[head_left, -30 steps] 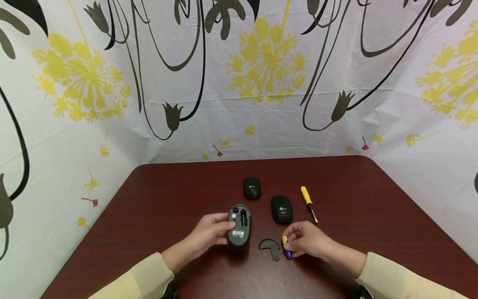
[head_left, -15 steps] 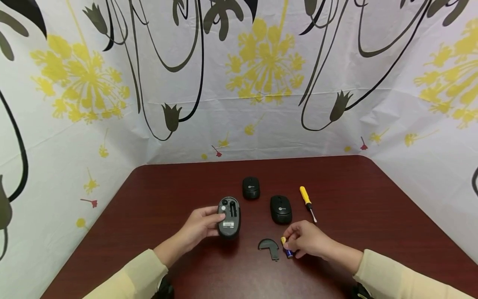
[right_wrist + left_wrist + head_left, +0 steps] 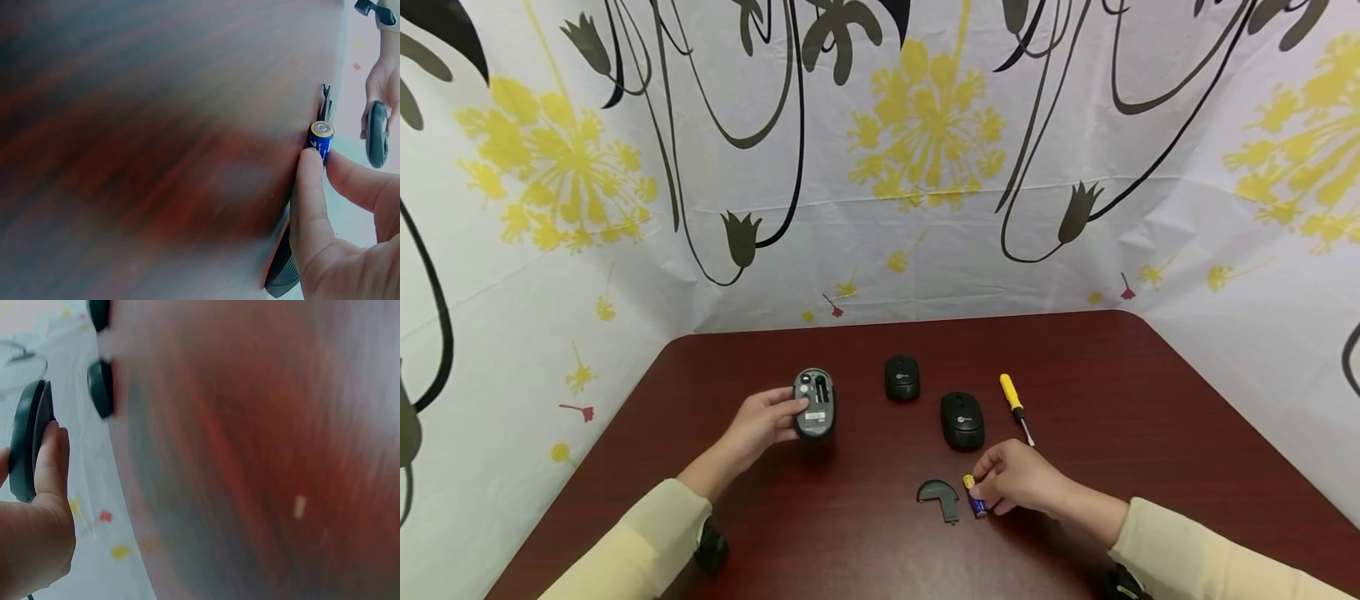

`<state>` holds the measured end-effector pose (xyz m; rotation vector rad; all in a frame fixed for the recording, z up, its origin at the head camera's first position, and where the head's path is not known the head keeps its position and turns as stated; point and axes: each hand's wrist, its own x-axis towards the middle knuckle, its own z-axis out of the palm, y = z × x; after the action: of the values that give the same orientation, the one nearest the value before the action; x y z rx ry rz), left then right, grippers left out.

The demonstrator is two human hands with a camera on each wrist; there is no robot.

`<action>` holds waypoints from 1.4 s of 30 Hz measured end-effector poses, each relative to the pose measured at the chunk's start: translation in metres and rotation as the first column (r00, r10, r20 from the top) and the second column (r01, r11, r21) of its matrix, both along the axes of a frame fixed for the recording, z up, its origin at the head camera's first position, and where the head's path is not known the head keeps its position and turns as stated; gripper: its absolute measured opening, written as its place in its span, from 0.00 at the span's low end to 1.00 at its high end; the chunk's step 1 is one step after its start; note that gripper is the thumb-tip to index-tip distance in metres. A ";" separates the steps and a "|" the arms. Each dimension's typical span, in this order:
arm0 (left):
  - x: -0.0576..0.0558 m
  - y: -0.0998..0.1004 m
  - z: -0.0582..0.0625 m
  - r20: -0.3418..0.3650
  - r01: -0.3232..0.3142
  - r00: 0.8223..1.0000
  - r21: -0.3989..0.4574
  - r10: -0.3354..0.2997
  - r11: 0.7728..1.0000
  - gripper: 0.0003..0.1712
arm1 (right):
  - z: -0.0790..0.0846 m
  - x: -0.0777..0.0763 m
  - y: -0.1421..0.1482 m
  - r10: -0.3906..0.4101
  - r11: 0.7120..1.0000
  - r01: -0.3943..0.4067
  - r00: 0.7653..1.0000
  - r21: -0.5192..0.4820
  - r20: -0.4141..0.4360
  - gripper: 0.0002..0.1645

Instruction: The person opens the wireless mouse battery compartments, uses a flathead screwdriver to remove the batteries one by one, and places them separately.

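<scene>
My left hand [image 3: 760, 427] grips a computer mouse [image 3: 817, 423], its underside turned up so that the battery slot and label show. In the left wrist view the same mouse [image 3: 24, 444] appears edge-on between thumb and fingers. At the right, my right hand [image 3: 1018, 482] pinches a blue and yellow battery [image 3: 977, 502] down at the tabletop. The battery's blue end [image 3: 320, 144] shows between thumb and finger in the right wrist view. Just left of the battery lies a dark battery cover [image 3: 946, 497], curved at the top with a straight tab.
Two black mice, a smaller one [image 3: 902, 378] and a larger one [image 3: 962, 421], sit right side up farther back on the reddish-brown table [image 3: 737, 367]. A yellow-handled screwdriver [image 3: 1013, 398] lies to their right. A patterned sheet [image 3: 820, 242] hangs around the table.
My left hand has carried the mouse to the left and farther back. The right hand has stayed nearly in place, still pinching the battery beside the cover.
</scene>
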<state>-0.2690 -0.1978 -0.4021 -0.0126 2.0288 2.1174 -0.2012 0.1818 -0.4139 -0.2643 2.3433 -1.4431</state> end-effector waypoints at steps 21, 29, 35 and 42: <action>-0.049 -0.070 0.006 0.055 -0.114 0.990 -0.253 0.132 0.961 0.38 | -0.002 -0.001 0.006 0.006 1.000 -0.005 1.000 -0.009 0.031 0.10; -0.057 -0.085 0.000 0.056 -0.112 0.988 -0.352 0.140 0.929 0.36 | -0.001 0.000 0.006 0.014 1.000 -0.013 0.999 -0.018 0.035 0.10; -0.059 -0.092 -0.005 0.059 -0.082 0.992 -0.395 0.115 0.915 0.35 | 0.000 0.000 0.005 0.010 1.000 -0.010 0.999 -0.019 0.041 0.10; -0.059 -0.095 -0.008 0.048 -0.076 0.993 -0.415 0.106 0.907 0.37 | -0.002 -0.001 0.007 0.018 1.000 -0.017 0.999 -0.019 0.041 0.10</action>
<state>-0.3277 -0.2926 -0.4105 -0.2468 2.4334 1.6650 -0.2027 0.1883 -0.4159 -0.2576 2.2900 -1.4496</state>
